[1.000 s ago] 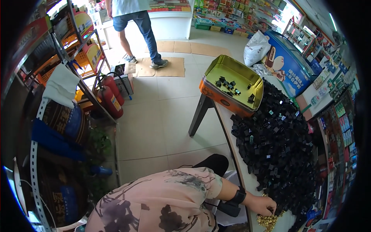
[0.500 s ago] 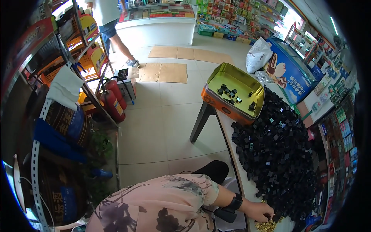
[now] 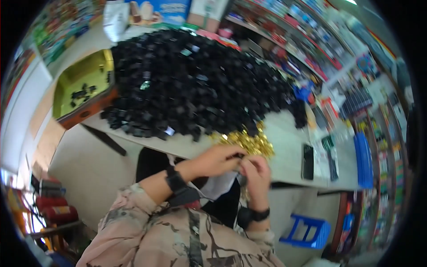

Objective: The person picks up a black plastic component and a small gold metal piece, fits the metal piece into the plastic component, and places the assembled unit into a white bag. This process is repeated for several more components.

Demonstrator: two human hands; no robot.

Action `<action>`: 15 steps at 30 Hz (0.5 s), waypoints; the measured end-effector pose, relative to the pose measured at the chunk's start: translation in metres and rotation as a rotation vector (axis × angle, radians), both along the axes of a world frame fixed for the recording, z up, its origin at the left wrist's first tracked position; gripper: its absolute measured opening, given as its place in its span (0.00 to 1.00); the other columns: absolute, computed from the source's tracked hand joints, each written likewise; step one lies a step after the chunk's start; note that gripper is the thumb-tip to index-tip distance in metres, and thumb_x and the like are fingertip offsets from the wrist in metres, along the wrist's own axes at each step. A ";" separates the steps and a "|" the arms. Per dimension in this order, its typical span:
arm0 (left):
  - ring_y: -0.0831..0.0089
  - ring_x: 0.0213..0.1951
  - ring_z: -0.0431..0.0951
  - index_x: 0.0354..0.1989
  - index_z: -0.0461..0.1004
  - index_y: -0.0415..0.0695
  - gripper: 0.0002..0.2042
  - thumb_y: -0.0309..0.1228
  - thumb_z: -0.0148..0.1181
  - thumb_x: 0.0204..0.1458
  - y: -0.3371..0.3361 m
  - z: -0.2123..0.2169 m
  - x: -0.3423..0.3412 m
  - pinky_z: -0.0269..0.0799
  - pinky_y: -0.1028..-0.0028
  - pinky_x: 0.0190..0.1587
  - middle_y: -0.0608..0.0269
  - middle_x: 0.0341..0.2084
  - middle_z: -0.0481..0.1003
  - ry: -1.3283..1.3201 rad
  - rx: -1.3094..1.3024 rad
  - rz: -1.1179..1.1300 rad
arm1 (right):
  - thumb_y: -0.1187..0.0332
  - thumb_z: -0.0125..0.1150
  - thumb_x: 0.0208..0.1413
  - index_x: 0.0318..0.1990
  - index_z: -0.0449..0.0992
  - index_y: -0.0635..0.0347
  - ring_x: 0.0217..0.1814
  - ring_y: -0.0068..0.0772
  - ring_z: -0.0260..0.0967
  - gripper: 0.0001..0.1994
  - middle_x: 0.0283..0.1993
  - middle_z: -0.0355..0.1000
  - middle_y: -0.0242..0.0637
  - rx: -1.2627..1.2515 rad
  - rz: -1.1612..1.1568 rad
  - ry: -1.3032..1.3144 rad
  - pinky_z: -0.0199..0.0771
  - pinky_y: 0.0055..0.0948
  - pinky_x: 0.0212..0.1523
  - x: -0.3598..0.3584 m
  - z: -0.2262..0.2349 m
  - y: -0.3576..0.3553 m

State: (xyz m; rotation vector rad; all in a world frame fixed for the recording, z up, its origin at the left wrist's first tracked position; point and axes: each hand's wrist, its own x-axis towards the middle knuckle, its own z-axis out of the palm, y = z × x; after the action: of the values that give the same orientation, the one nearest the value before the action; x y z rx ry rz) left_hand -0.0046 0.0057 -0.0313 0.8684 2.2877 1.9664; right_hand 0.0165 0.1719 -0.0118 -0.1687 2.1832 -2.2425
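Note:
My left hand [image 3: 218,161] and my right hand [image 3: 257,178] meet in front of the table's near edge, fingertips pinched close together. A small dark piece [image 3: 240,155] shows between them; it is blurred and mostly covered by the fingers. Just beyond the hands lies a heap of small shiny gold-coloured metal pieces [image 3: 255,143]. Behind it, a large mound of small black plastic pieces [image 3: 178,84] spreads over the light tabletop [image 3: 287,147]. On the left, a tin box [image 3: 66,89], yellow inside and orange outside, holds several black pieces.
A dark phone [image 3: 308,161] lies on the table to the right, near a blue tray-like object [image 3: 364,160]. Below stands a blue plastic stool [image 3: 307,231]. Goods shelves [image 3: 284,40] rise behind the table; a white sack [image 3: 116,22] stands at the back left.
My view has swung right, bringing the table in front of me. My left hand has left the gold pieces and come to my right hand, which is now in view.

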 end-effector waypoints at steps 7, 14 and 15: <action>0.82 0.30 0.72 0.46 0.70 0.38 0.10 0.22 0.51 0.55 0.009 0.002 0.003 0.71 0.79 0.32 0.66 0.31 0.74 -0.179 0.077 -0.043 | 0.72 0.54 0.56 0.33 0.70 0.60 0.28 0.18 0.66 0.02 0.28 0.70 0.29 -0.120 -0.038 -0.119 0.66 0.17 0.29 -0.001 -0.010 0.013; 0.72 0.30 0.76 0.45 0.71 0.39 0.12 0.22 0.53 0.52 0.010 -0.003 0.004 0.72 0.74 0.34 0.59 0.30 0.75 0.219 -0.088 0.049 | 0.71 0.52 0.57 0.32 0.70 0.59 0.27 0.17 0.66 0.04 0.27 0.69 0.29 -0.129 -0.009 -0.128 0.65 0.16 0.28 0.006 -0.013 0.013; 0.72 0.30 0.76 0.45 0.71 0.39 0.12 0.22 0.53 0.52 0.009 -0.003 0.004 0.72 0.74 0.34 0.59 0.30 0.75 0.219 -0.087 0.048 | 0.71 0.52 0.57 0.32 0.70 0.59 0.27 0.17 0.65 0.04 0.27 0.69 0.29 -0.113 -0.004 -0.130 0.65 0.16 0.29 0.009 -0.013 0.011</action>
State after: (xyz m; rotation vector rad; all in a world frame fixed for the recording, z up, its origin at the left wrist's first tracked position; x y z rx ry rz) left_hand -0.0004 0.0145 -0.0342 1.0786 2.5116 1.8567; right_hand 0.0251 0.1834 -0.0248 -0.0189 1.9965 -2.3096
